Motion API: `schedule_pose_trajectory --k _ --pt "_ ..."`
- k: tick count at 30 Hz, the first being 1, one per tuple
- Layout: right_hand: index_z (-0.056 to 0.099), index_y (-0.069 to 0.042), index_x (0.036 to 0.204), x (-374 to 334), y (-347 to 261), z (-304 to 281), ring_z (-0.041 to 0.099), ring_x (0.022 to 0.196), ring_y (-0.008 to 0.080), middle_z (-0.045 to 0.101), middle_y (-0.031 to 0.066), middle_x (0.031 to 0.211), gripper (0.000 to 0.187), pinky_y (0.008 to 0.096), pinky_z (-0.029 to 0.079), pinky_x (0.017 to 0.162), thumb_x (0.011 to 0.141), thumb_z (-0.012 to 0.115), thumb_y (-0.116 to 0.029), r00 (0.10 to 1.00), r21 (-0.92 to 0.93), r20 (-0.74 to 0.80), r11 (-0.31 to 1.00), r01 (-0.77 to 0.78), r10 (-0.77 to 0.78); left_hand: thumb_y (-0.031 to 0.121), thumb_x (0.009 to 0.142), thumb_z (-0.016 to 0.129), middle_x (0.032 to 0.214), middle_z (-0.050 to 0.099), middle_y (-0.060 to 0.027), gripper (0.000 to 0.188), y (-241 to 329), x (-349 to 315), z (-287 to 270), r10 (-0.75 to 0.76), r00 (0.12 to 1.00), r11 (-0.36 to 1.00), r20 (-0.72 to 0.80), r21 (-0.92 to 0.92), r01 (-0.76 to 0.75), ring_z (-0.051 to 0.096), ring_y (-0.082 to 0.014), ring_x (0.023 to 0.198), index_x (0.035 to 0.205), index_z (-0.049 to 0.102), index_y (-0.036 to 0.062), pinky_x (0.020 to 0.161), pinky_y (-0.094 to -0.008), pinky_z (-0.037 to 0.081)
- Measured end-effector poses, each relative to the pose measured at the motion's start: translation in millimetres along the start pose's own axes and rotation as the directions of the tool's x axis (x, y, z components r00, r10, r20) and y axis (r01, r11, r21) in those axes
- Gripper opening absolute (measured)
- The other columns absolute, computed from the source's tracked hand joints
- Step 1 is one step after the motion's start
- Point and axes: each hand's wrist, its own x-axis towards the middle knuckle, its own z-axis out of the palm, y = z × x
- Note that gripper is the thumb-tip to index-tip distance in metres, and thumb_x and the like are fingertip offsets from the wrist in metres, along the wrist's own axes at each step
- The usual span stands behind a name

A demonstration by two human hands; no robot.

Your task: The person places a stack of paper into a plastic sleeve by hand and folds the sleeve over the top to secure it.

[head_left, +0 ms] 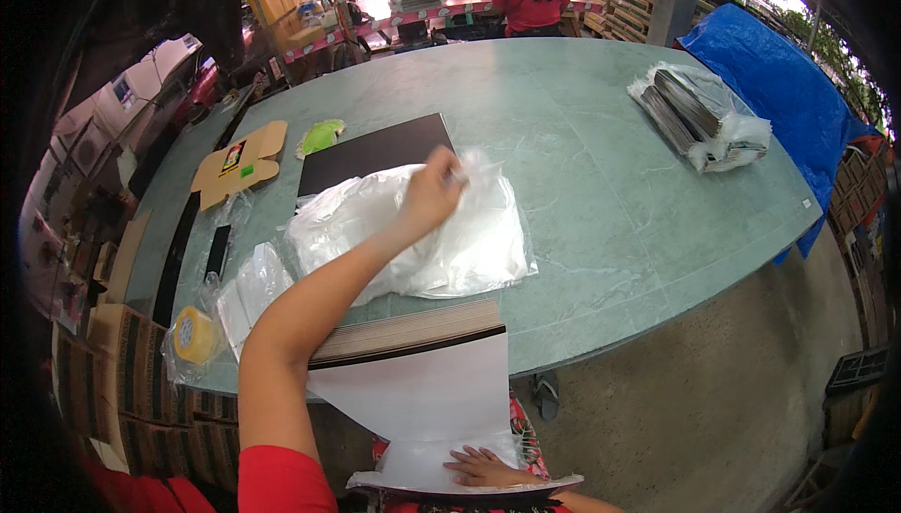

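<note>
Red sleeve (284, 480) nearest, the left arm (333, 283) reaches to the clear plastic pile (371, 208), where the fingers of the left hand (435, 189) look pinched on a lifted piece, while the right hand (483, 467) lies flat, fingers wide, on a white sheet (427, 386) sloping off the near edge of the table (601, 274). It looks like a plastic-gathering step; the next move calls for drawing one piece clear of the stack (408, 330). Open tabletop stretches rightward to a bagged bundle (704, 123).

Lettering — none of it readable
</note>
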Motion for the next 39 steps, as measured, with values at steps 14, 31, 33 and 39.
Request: schedule_pose_trajectory --k 14,31,33,39 --pt "0.042 -0.007 0.120 -50.8 -59.3 -110.9 0.041 0.110 0.0227 0.044 0.0127 0.119 0.045 0.0321 0.032 0.092 0.084 0.047 -0.034 0.974 0.408 -0.108 0.885 0.226 -0.199 0.010 0.081 0.049 0.093 0.052 -0.0114 0.028 14.3 -21.1 -152.7 -0.638 0.742 0.590 -0.205 -0.750 0.300 0.054 -0.0201 0.081 0.107 0.043 -0.0006 0.068 -0.0321 0.048" --pt "0.044 -0.003 0.113 89.4 -177.1 -367.1 0.040 0.111 0.0274 0.046 0.0121 0.116 0.045 0.0380 0.034 0.090 0.082 0.044 -0.035 0.747 -0.785 -0.533 0.560 -0.263 -0.397 0.016 0.085 0.046 0.103 0.051 -0.0085 0.031 6.2 -58.9 -172.8 -0.526 0.847 0.510 -0.077 -0.826 0.241 0.051 -0.0181 0.092 0.112 0.041 0.0007 0.080 -0.0323 0.042" --pt "0.043 -0.003 0.115 109.5 -166.1 -380.5 0.040 0.112 0.0270 0.046 0.0122 0.117 0.052 0.0384 0.034 0.091 0.081 0.041 -0.043 0.805 -0.727 -0.561 0.581 -0.367 -0.193 0.017 0.085 0.046 0.105 0.050 -0.0090 0.033 -7.9 -69.0 -183.1 -0.526 0.841 0.524 -0.125 -0.827 0.205 0.050 -0.0184 0.094 0.113 0.040 0.0002 0.082 -0.0325 0.041" --pt "0.052 -0.004 0.109 142.8 -169.7 -402.5 0.047 0.105 0.0266 0.050 0.0139 0.112 0.076 0.0391 0.038 0.086 0.066 0.046 -0.066 0.821 -0.507 -0.496 0.673 -0.539 0.284 0.020 0.079 0.057 0.104 0.052 -0.0119 0.040 12.3 -89.6 -276.4 -0.631 0.727 0.505 -0.272 -0.855 0.119 0.048 -0.0174 0.097 0.111 0.044 -0.0008 0.082 -0.0310 0.040"
